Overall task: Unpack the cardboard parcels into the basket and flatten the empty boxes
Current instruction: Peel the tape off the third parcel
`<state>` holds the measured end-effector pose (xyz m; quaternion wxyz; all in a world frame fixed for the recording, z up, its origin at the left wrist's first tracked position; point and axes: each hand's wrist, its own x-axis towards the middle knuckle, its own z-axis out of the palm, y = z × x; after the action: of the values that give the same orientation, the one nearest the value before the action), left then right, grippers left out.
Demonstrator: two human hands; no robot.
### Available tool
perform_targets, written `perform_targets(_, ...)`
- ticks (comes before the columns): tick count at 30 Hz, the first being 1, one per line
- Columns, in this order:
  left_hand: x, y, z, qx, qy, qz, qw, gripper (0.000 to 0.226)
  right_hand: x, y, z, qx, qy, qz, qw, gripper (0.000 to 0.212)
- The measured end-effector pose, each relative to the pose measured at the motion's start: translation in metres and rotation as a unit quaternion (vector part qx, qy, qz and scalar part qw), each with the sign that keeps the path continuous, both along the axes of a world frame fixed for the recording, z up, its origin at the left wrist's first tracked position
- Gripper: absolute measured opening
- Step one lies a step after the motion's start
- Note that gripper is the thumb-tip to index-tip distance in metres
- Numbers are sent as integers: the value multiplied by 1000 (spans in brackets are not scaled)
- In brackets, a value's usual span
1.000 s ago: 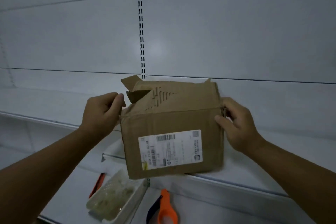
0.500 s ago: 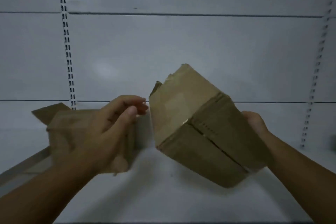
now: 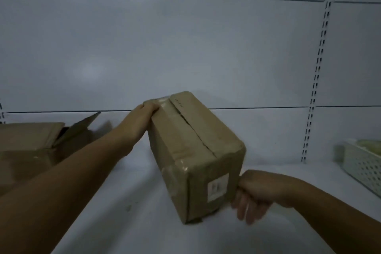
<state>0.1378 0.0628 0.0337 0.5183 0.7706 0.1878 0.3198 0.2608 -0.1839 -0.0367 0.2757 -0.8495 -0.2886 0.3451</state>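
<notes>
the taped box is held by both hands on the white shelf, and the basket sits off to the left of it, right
Not quite. The head view shows the basket to the right of the taped box, at the frame's edge. The left hand and right hand do hold it on the white shelf.

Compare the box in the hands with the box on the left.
The held box is closed, its top flaps taped down; the left box has a flap standing open. The held box is tilted, gripped by the left hand and right hand; the left box sits untouched on the shelf. Both are brown cardboard.
</notes>
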Motion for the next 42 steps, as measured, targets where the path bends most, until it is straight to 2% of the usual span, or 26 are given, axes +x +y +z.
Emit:
perform_targets(1, 8, 3, -8, -7, 41, 7, 999, 25, 7, -4, 2, 6, -94, -10, 995, 41)
perform_targets(3, 22, 2, -30, -35, 120, 6, 992, 32, 24, -9, 5, 74, -281, -34, 956, 35)
perform_targets(5, 35, -4, -48, -92, 115, -6, 989, 39, 34, -8, 9, 227, -349, -60, 907, 30)
perform_targets(7, 47, -14, -54, -164, 47, 1, 985, 36, 36, 0, 15, 377, -315, -28, 871, 24)
perform_targets(8, 51, -20, -55, -185, 19, 7, 983, 33, 35, 5, 17, 411, -289, 10, 864, 24)
perform_targets(11, 62, -35, -58, -226, -40, 16, 973, 24, 36, 22, 15, 440, -190, 115, 870, 24)
perform_targets(14, 68, -42, -63, -252, -96, 33, 963, 22, 45, 31, 6, 510, -80, 124, 848, 22)
perform_targets(19, 75, -38, -73, -85, -182, 147, 969, 20, 68, 33, -2, 536, -34, 140, 832, 31)
perform_targets(22, 70, -43, -79, -20, -210, 129, 969, 20, 78, 30, -5, 546, 20, 141, 825, 36)
perform_targets(24, 59, -46, -78, 107, -210, 100, 967, 18, 83, 26, -7, 556, 56, 129, 819, 38)
perform_targets(26, 46, -50, -71, 228, -205, 72, 949, 18, 85, 23, -8, 560, 78, 114, 817, 37)
perform_targets(29, 30, -61, -58, 291, -191, -59, 936, 35, 87, 20, -11, 558, 77, 104, 819, 36)
perform_targets(32, 18, -73, -52, 323, -97, -204, 919, 55, 84, 17, -10, 558, 71, 105, 820, 34)
perform_targets(34, 16, -73, -50, 333, -52, -241, 910, 65, 80, 16, -9, 559, 69, 104, 820, 35)
perform_targets(36, 16, -71, -49, 324, -45, -255, 910, 70, 74, 15, -9, 559, 54, 98, 822, 37)
perform_targets(38, 16, -72, -49, 332, -64, -265, 903, 63, 68, 14, -9, 556, 24, 82, 827, 37)
perform_targets(40, 14, -73, -48, 272, -95, -295, 911, 47, 59, 12, -7, 542, -37, 59, 838, 22)
perform_targets(42, 10, -73, -47, 226, -121, -322, 912, 30, 51, 8, -7, 561, -112, 8, 820, 20)
